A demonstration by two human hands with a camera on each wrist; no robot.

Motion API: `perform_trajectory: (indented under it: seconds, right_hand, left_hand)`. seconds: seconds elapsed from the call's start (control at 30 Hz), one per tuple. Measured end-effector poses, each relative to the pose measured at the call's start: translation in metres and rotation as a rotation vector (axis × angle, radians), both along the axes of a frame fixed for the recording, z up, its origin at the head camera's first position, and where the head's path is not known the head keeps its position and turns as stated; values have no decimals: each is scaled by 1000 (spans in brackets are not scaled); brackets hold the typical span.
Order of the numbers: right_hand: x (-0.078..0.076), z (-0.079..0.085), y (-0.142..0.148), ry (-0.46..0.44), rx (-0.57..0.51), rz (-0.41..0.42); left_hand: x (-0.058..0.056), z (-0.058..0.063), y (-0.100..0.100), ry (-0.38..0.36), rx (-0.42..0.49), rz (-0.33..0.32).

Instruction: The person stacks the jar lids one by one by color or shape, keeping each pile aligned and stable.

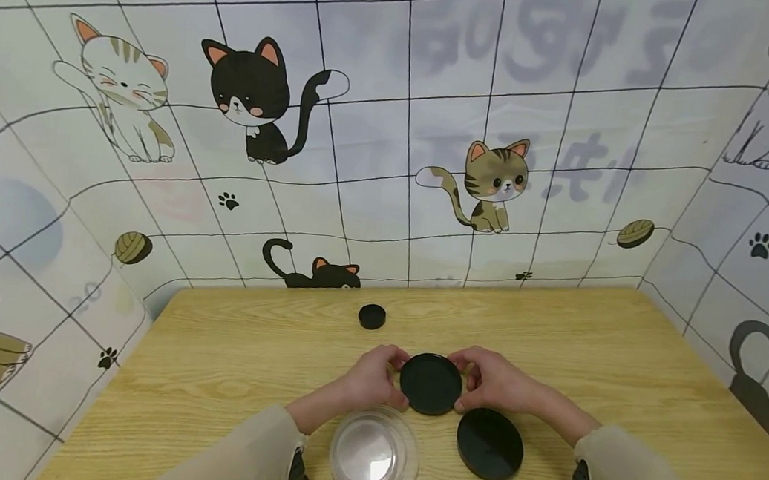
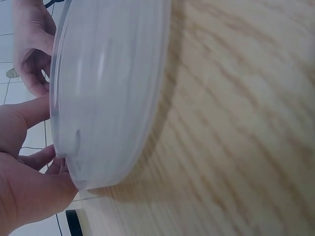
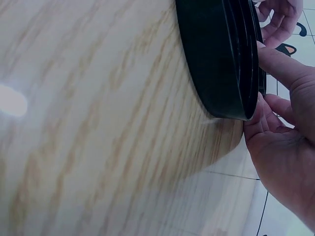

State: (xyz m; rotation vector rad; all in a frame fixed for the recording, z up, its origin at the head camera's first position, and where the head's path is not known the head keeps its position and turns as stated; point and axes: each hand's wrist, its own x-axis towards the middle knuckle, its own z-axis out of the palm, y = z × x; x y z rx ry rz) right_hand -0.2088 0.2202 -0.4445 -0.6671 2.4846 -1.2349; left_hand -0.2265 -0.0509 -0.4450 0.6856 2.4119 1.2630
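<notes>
In the head view both hands hold a round black dish [image 1: 431, 384] from opposite sides. My left hand [image 1: 376, 376] grips its left rim, thumb toward the front and fingers behind. On the other side my right hand [image 1: 499, 382] has fingers and thumb at the right rim. Just in front of the left hand stands a clear round plastic container [image 1: 372, 458], whose pale wall [image 2: 108, 88] fills much of the left wrist view. A second round black piece [image 1: 490, 444] sits below the right hand; the right wrist view shows a black side wall [image 3: 209, 59] close to that hand.
A small round black cap [image 1: 372, 316] lies farther back on the wooden table [image 1: 250, 342]. Walls covered in a cat-patterned sheet [image 1: 372, 135] rise behind and on both sides of the table.
</notes>
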Motion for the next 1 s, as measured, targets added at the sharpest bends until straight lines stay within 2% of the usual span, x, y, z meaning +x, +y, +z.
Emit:
perform_trajectory:
  seconds: [0.37, 0.63, 0.87, 1.0]
  right_hand:
    - [2, -1, 1, -6, -13, -14]
    - [6, -2, 9, -20, -31, -23]
    - [8, -2, 12, -49, -70, -28]
    - [12, -1, 17, -64, -105, -37]
  left_hand:
    - [-1, -2, -3, -4, -9, -14]
    - [-5, -4, -8, -44, 8, -16]
    - [-5, -2, -6, -70, 31, -28]
    - [-4, 1, -5, -67, 51, -8]
